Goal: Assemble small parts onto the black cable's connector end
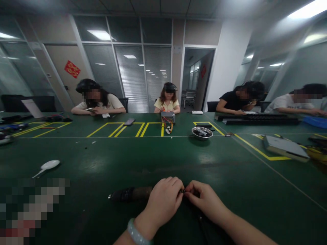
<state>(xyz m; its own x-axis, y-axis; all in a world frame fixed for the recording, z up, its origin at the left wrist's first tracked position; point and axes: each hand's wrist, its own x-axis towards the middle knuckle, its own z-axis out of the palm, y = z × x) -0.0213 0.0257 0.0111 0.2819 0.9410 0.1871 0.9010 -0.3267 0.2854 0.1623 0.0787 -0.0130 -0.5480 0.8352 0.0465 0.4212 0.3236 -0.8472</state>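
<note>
A dark, cylindrical electric screwdriver (133, 194) lies sideways on the green table, its metal tip pointing left. My left hand (166, 199), with a pale bangle (138, 234) at the wrist, is closed over its right end, which the fingers hide. At the fingertips of both hands is a small dark piece (182, 191); whether it belongs to the screwdriver is not visible. My right hand (203, 197) pinches this piece from the right, thumb and forefinger together. Below my right hand runs a dark cord (200, 221), partly in shadow.
On the green table (114, 160) a white spoon (51, 165) lies left. Farther off stand a metal bowl (202, 133) of dark parts and a power supply (168, 117) with loose wires. A flat silver case (284, 147) is at right. Several people sit along the far side.
</note>
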